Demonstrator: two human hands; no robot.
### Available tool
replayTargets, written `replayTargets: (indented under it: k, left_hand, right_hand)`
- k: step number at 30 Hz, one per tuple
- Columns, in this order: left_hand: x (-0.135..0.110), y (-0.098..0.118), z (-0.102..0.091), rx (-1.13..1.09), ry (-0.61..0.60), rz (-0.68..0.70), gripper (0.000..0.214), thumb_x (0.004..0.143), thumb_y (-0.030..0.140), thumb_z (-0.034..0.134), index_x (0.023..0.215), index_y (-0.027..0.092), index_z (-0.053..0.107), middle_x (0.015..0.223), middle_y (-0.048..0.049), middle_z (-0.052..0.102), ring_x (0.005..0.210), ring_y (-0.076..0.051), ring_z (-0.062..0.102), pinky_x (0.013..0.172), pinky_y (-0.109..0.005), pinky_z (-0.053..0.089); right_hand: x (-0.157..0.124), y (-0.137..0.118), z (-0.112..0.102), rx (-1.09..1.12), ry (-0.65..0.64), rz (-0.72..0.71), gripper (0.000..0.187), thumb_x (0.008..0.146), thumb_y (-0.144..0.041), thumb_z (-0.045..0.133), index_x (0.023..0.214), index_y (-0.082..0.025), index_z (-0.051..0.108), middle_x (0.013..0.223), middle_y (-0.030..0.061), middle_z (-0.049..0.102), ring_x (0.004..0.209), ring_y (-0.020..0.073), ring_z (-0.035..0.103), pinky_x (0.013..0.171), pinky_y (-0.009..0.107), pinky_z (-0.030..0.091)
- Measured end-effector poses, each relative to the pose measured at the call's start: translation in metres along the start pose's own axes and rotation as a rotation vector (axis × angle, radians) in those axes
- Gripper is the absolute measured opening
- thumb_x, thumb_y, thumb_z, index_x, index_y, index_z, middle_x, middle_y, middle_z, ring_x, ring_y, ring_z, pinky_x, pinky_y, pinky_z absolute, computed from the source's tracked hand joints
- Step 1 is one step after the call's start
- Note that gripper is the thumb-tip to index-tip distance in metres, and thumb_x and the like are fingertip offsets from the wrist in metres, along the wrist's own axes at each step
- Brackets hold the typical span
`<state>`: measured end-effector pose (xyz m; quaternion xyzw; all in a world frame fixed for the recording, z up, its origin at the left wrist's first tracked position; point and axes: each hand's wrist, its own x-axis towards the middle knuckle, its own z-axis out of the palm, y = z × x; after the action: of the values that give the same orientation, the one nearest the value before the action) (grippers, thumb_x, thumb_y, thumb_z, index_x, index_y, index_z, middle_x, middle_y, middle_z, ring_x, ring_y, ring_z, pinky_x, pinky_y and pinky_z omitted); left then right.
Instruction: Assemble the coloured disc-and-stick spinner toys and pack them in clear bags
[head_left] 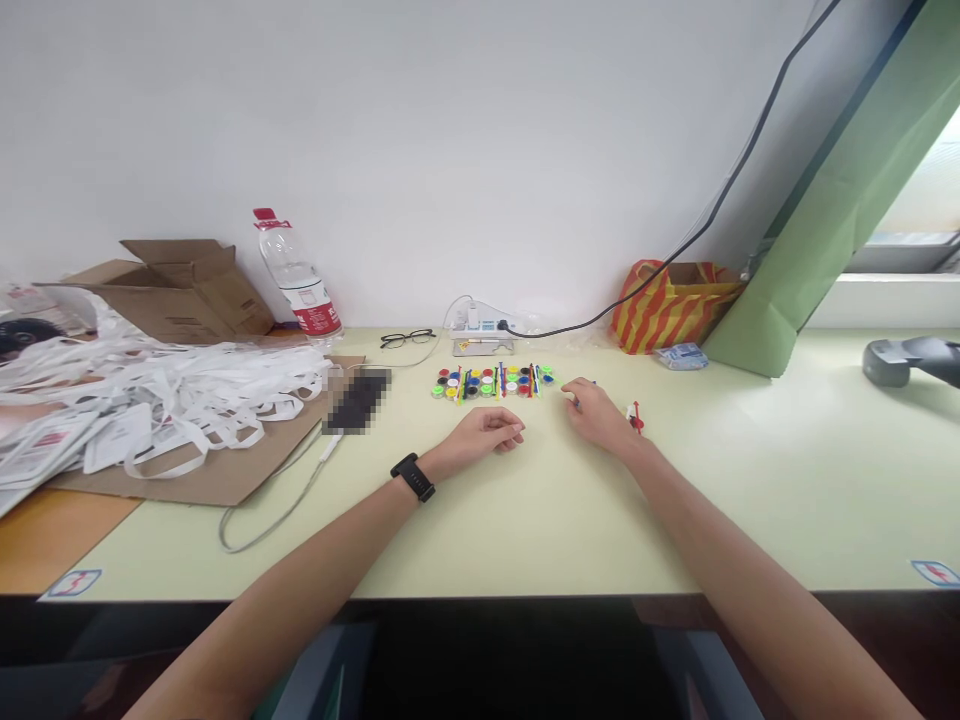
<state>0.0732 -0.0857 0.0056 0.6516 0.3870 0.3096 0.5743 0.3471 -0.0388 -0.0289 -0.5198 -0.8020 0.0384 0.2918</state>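
My left hand point(487, 432), with a black watch on its wrist, rests on the pale green table point(525, 520) with fingers curled loosely; nothing shows in it. My right hand point(596, 412) lies just to the right, fingers bent toward the table, and whether it pinches something small is hidden. A small red and white piece point(635, 417) lies beside that hand. Just beyond both hands sits a cluster of coloured round caps and thin coloured sticks point(495, 381), set in rows.
A heap of white straps point(150, 400) on brown cardboard, an open carton point(180, 285) and a water bottle point(296, 275) fill the left. Glasses point(406, 338), a power strip point(481, 334), a striped bag point(671, 300) and a green curtain point(825, 210) stand behind.
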Motion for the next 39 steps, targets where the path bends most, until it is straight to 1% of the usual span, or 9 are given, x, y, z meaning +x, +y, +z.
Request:
replayTargets:
  k: [4,8,12,16,19,23,31,37,39]
  left_hand:
    - [0.0,0.001,0.001,0.009,0.004,-0.004,0.038,0.083,0.051,0.076,0.096,0.016,0.07,0.092,-0.0095,0.075,0.075,-0.014,0.064,0.072,-0.028,0.052]
    - [-0.001,0.002,0.001,0.005,0.006,-0.009,0.039,0.083,0.051,0.076,0.096,0.016,0.07,0.091,-0.0092,0.074,0.075,-0.014,0.064,0.072,-0.028,0.052]
    - [0.0,0.002,0.0,0.012,0.003,-0.01,0.037,0.083,0.05,0.075,0.096,0.016,0.07,0.092,-0.0094,0.074,0.075,-0.014,0.064,0.072,-0.028,0.052]
    - [0.0,0.001,0.0,0.019,0.003,-0.001,0.038,0.083,0.051,0.075,0.097,0.016,0.071,0.093,-0.0099,0.074,0.077,-0.015,0.065,0.073,-0.029,0.053]
    - [0.0,0.001,0.0,0.023,0.005,-0.011,0.038,0.083,0.051,0.075,0.097,0.016,0.071,0.093,-0.0096,0.075,0.076,-0.015,0.065,0.073,-0.029,0.053]
    - [0.0,0.001,0.0,0.022,0.002,-0.015,0.037,0.083,0.051,0.075,0.096,0.017,0.071,0.093,-0.0088,0.075,0.076,-0.014,0.065,0.072,-0.028,0.052]
    - [0.002,-0.001,-0.001,0.019,-0.001,-0.01,0.035,0.085,0.049,0.074,0.097,0.017,0.071,0.093,-0.0085,0.075,0.076,-0.014,0.065,0.072,-0.028,0.052]
    - [0.002,-0.002,-0.001,0.022,0.001,-0.015,0.035,0.085,0.05,0.074,0.097,0.017,0.071,0.094,-0.0093,0.075,0.075,-0.014,0.064,0.071,-0.028,0.052]
    - [0.002,-0.002,-0.001,0.022,0.001,-0.014,0.036,0.085,0.05,0.074,0.098,0.017,0.071,0.094,-0.0096,0.075,0.075,-0.014,0.064,0.071,-0.028,0.052]
  right_hand:
    - [0.0,0.002,-0.003,-0.036,0.017,0.035,0.027,0.088,-0.011,0.051,0.111,-0.013,0.066,0.116,0.0173,0.066,0.11,0.0288,0.061,0.101,0.042,0.046]
    - [0.001,-0.002,-0.006,-0.035,0.053,0.04,0.029,0.092,-0.018,0.052,0.118,-0.013,0.063,0.119,0.0169,0.065,0.115,0.0293,0.059,0.103,0.043,0.045]
    - [0.0,-0.009,-0.006,-0.013,-0.018,-0.016,0.028,0.092,-0.019,0.054,0.117,-0.015,0.064,0.119,0.0144,0.067,0.114,0.0272,0.061,0.103,0.04,0.046]
    - [-0.001,-0.006,-0.004,-0.037,-0.037,0.034,0.023,0.091,-0.02,0.055,0.11,-0.014,0.066,0.114,0.0167,0.068,0.111,0.0293,0.061,0.1,0.041,0.046]
    - [0.0,-0.001,-0.005,-0.057,-0.001,0.077,0.025,0.09,-0.02,0.054,0.111,-0.012,0.066,0.115,0.0192,0.066,0.114,0.0321,0.058,0.101,0.044,0.045]
    - [0.003,0.0,-0.004,-0.057,-0.008,0.061,0.031,0.088,-0.016,0.052,0.117,-0.014,0.063,0.12,0.0176,0.064,0.116,0.0304,0.057,0.102,0.042,0.044]
    - [0.012,-0.001,0.003,-0.027,-0.1,-0.002,0.011,0.088,-0.018,0.054,0.095,-0.018,0.062,0.106,0.0126,0.065,0.1,0.0269,0.06,0.093,0.039,0.047]
    - [0.014,-0.001,0.006,-0.017,-0.101,-0.001,0.015,0.09,-0.021,0.054,0.101,-0.016,0.063,0.123,0.017,0.063,0.118,0.0303,0.055,0.101,0.04,0.044]
    - [0.014,-0.002,0.006,-0.013,-0.094,0.001,0.015,0.09,-0.022,0.054,0.101,-0.016,0.063,0.124,0.0172,0.063,0.12,0.0303,0.055,0.1,0.04,0.044]
